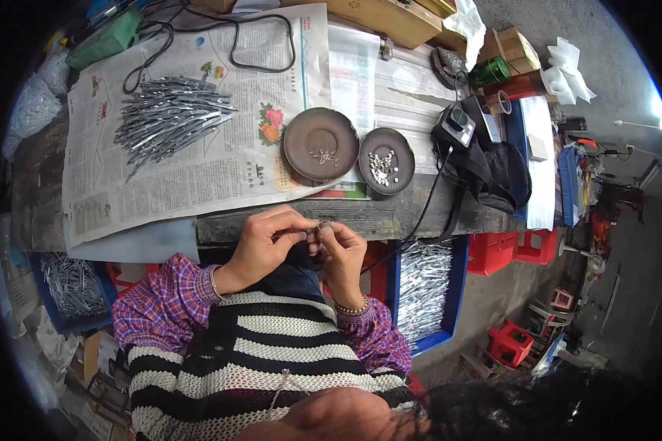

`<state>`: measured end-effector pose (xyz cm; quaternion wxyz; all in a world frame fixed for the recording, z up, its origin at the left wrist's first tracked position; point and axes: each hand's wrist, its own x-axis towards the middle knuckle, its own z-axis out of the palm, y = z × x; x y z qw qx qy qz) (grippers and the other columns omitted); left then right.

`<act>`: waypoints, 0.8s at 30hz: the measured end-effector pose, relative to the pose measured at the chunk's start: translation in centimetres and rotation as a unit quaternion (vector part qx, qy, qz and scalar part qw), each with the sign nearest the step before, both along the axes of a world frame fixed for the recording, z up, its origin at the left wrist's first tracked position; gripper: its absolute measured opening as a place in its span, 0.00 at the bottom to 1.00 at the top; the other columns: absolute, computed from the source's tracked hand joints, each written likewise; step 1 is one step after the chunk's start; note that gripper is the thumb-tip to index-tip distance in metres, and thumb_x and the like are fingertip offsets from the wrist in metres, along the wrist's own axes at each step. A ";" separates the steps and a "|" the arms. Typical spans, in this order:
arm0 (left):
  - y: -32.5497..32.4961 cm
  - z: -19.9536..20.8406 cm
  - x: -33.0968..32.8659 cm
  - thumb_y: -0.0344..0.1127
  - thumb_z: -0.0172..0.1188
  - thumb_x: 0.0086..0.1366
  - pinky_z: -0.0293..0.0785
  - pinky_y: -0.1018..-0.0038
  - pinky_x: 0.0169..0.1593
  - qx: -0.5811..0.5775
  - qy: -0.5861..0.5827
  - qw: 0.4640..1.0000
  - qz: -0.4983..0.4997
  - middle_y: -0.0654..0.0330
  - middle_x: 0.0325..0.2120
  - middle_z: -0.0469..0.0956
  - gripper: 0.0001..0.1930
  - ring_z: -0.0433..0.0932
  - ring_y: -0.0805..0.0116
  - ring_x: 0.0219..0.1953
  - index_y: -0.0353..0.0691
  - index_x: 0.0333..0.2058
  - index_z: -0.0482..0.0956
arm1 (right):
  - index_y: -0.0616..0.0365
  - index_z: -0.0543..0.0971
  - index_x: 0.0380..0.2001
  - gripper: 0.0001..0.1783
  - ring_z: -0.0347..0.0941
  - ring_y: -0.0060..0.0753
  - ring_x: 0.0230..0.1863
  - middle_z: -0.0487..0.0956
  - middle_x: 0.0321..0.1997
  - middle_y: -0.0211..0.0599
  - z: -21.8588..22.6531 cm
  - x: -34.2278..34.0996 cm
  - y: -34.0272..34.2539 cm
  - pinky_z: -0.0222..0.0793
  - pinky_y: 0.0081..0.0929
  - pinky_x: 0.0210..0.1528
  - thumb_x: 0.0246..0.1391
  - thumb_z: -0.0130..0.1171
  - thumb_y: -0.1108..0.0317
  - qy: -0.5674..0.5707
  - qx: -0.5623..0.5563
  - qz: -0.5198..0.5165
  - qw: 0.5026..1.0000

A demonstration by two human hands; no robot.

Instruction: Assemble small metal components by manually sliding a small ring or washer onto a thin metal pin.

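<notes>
My left hand (266,244) and my right hand (338,253) meet just off the table's front edge, thumbs and fingers pinched together. Between the fingertips is something small and dark, too tiny to name. Just beyond them on the table stand two round brown dishes. Small brass-coloured pieces lie in the larger dish (301,136); little pale, silvery bits are spread in the smaller dish (397,143). To the left, a heap of thin grey metal strips (173,117) rests on a newspaper (191,180).
Blue trays of metal strips stand below table level, one on the left (99,272) and one on the right (457,294). A black cord (419,220) hangs over the front edge from a small black device (454,126). A black bag (504,176) lies at the right, near red stools (489,253).
</notes>
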<state>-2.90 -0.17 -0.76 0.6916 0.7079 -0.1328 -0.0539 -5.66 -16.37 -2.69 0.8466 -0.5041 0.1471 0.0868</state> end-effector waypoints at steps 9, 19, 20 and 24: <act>0.1 0.3 0.1 0.18 0.55 0.55 0.71 0.79 0.38 0.014 0.045 0.998 -0.031 0.58 0.30 0.76 0.10 0.75 0.73 0.33 0.31 0.37 0.78 | 0.68 0.78 0.28 0.03 0.73 0.18 0.26 0.78 0.26 0.33 0.9 0.6 -0.4 0.69 0.15 0.31 0.51 0.56 0.80 -0.093 -0.228 0.011 0.969; -0.2 -0.3 0.0 0.22 0.57 0.54 0.70 0.77 0.36 0.001 0.070 0.997 -0.030 0.57 0.28 0.78 0.09 0.77 0.71 0.31 0.33 0.36 0.79 | 0.67 0.79 0.34 0.09 0.72 0.16 0.29 0.78 0.31 0.29 0.6 1.0 -1.1 0.68 0.13 0.31 0.47 0.58 0.81 -0.105 -0.256 0.019 0.961; -0.2 -0.2 0.1 0.22 0.57 0.54 0.70 0.77 0.36 0.003 0.069 0.997 -0.029 0.57 0.28 0.78 0.09 0.77 0.71 0.31 0.33 0.36 0.79 | 0.68 0.79 0.34 0.08 0.72 0.15 0.29 0.78 0.28 0.29 0.5 1.0 -0.9 0.68 0.13 0.31 0.49 0.57 0.80 -0.122 -0.260 0.046 0.957; -0.1 -0.1 0.3 0.21 0.57 0.54 0.70 0.77 0.36 0.012 0.068 0.997 -0.031 0.57 0.27 0.77 0.10 0.76 0.71 0.31 0.33 0.36 0.80 | 0.69 0.78 0.29 0.03 0.71 0.17 0.24 0.77 0.24 0.28 0.9 1.4 -1.2 0.67 0.14 0.27 0.50 0.57 0.79 -0.037 -0.159 -0.078 0.984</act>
